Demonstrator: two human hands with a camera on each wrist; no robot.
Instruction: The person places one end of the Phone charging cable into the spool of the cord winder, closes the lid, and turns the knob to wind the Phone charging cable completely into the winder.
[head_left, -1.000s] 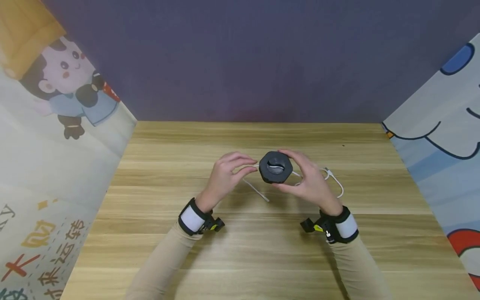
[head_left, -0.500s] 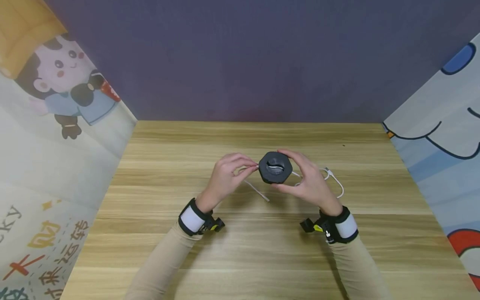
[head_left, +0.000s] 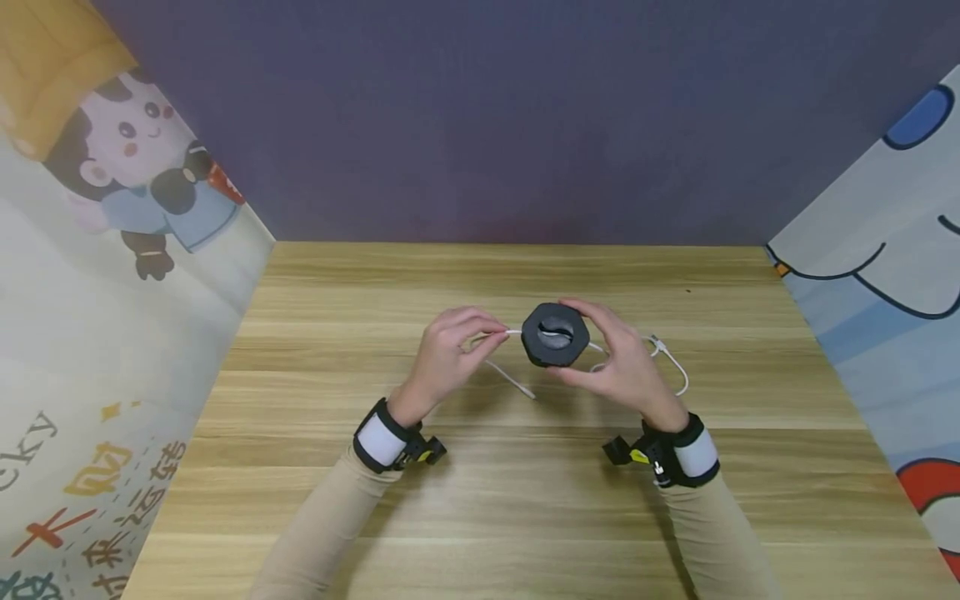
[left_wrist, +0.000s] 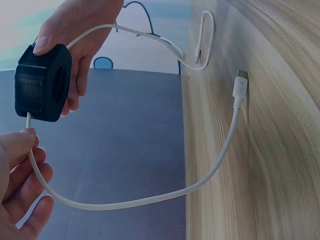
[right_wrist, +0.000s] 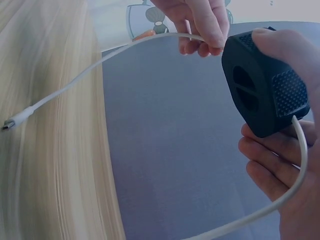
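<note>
Above the table, my right hand [head_left: 621,360] grips a black hexagonal cable winder [head_left: 555,343], thumb on one side and fingers on the opposite side. A white USB cable [left_wrist: 135,202] passes through the winder and shows in its round central opening. My left hand [head_left: 456,348] pinches this cable between thumb and forefinger, just left of the winder. From those fingers the cable curves down to a small plug [left_wrist: 240,89] lying on the wood. Past the winder's other side, the cable runs behind my right hand to a looped end [head_left: 681,375].
Both hands work over a wood-grain table [head_left: 480,517]. A dark blue-grey panel [head_left: 480,125] stands along its far edge. Cartoon-printed sheets flank it, a left sheet [head_left: 45,317] and a right sheet [head_left: 900,350].
My left fingertips have closed on the cable at the winder and drawn slightly left. The winder has shifted a little right with my right hand, showing more cable between them.
</note>
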